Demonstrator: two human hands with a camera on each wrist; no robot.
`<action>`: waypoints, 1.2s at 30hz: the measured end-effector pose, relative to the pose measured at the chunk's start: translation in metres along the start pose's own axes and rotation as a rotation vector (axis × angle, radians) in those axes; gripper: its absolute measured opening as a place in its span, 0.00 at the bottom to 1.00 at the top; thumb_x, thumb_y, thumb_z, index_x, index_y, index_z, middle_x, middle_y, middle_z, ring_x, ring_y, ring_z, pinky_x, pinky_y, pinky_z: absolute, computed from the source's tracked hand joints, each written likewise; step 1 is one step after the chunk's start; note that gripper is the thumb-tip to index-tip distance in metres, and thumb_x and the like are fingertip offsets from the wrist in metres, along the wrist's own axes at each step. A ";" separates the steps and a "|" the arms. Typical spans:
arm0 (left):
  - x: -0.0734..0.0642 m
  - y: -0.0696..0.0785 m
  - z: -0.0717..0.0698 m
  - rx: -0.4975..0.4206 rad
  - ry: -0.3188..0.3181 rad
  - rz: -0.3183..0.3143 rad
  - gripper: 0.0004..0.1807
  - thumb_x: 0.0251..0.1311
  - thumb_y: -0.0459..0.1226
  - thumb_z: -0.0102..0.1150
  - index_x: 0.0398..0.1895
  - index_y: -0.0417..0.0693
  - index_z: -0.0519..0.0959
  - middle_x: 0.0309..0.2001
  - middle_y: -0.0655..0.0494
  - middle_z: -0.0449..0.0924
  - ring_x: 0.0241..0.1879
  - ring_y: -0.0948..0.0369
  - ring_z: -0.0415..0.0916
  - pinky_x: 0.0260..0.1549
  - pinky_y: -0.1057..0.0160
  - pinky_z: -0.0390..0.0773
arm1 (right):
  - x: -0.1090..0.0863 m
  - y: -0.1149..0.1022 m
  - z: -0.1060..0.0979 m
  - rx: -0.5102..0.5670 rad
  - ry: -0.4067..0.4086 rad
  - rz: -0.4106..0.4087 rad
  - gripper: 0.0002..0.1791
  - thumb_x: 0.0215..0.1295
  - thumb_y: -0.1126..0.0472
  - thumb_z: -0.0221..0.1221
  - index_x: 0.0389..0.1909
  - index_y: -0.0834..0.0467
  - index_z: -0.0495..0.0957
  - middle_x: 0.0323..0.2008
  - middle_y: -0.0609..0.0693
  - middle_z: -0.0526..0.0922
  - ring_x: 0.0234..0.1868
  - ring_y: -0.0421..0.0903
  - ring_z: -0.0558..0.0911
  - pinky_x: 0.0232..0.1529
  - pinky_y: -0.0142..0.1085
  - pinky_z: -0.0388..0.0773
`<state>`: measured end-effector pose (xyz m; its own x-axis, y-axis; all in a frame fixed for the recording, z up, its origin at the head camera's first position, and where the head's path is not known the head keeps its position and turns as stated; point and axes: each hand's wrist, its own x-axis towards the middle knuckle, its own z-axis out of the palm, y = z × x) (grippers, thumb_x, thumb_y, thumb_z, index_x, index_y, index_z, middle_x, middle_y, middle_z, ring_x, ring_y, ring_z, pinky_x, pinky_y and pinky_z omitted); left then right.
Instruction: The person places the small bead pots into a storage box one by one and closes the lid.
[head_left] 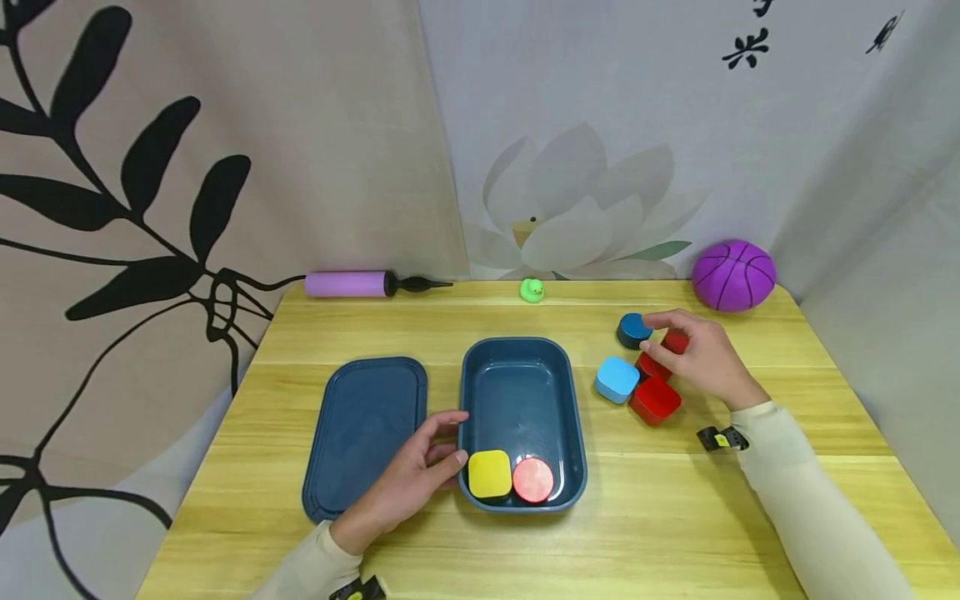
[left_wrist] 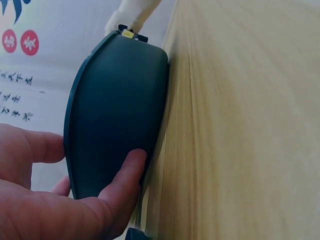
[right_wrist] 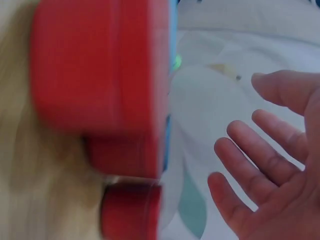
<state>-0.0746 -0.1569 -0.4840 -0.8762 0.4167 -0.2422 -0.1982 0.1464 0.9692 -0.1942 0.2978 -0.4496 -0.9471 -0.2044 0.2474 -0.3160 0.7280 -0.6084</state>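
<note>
My left hand [head_left: 420, 471] rests against the left side of a dark blue rectangular container [head_left: 577, 417], fingertips at its rim. In the left wrist view, its fingers touch the container's outer wall [left_wrist: 115, 100]. Inside, a yellow square piece [head_left: 490, 474] and a pink round piece [head_left: 533, 480] lie at the near end. My right hand [head_left: 701, 354] hovers over the small pieces at right, fingers loosely spread and holding nothing. Beneath and beside it are a round blue piece [head_left: 633, 330], a light blue square piece [head_left: 617, 380] and several red pieces [head_left: 656, 401].
A dark blue lid [head_left: 363, 425] lies flat left of the container. Along the back edge are a purple hand pump [head_left: 347, 284], a green rubber duck [head_left: 532, 290] and a purple ball [head_left: 733, 276] with basketball lines. Patterned cloth hangs behind the wooden table [head_left: 645, 533].
</note>
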 end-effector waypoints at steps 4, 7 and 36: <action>0.000 0.000 0.000 -0.004 0.000 -0.002 0.30 0.80 0.39 0.57 0.80 0.53 0.61 0.75 0.38 0.66 0.66 0.46 0.76 0.50 0.53 0.87 | 0.001 0.016 -0.002 -0.017 -0.021 0.051 0.23 0.70 0.56 0.69 0.63 0.60 0.82 0.61 0.59 0.85 0.66 0.64 0.79 0.64 0.65 0.73; 0.001 0.000 0.000 -0.004 0.000 -0.004 0.31 0.79 0.39 0.57 0.80 0.52 0.61 0.75 0.38 0.66 0.66 0.46 0.76 0.51 0.53 0.87 | 0.001 0.026 -0.003 -0.048 -0.042 0.072 0.26 0.71 0.55 0.68 0.66 0.60 0.80 0.65 0.61 0.82 0.65 0.65 0.78 0.62 0.65 0.74; -0.001 0.004 0.000 -0.002 -0.026 0.017 0.31 0.80 0.39 0.56 0.81 0.48 0.60 0.75 0.34 0.63 0.66 0.45 0.75 0.51 0.53 0.87 | -0.004 0.056 -0.016 -0.061 -0.087 0.141 0.29 0.71 0.60 0.68 0.68 0.68 0.75 0.70 0.69 0.74 0.65 0.70 0.76 0.58 0.64 0.80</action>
<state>-0.0744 -0.1573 -0.4798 -0.8680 0.4419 -0.2266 -0.1840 0.1376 0.9732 -0.2071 0.3502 -0.4727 -0.9838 -0.1516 0.0953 -0.1786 0.7912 -0.5850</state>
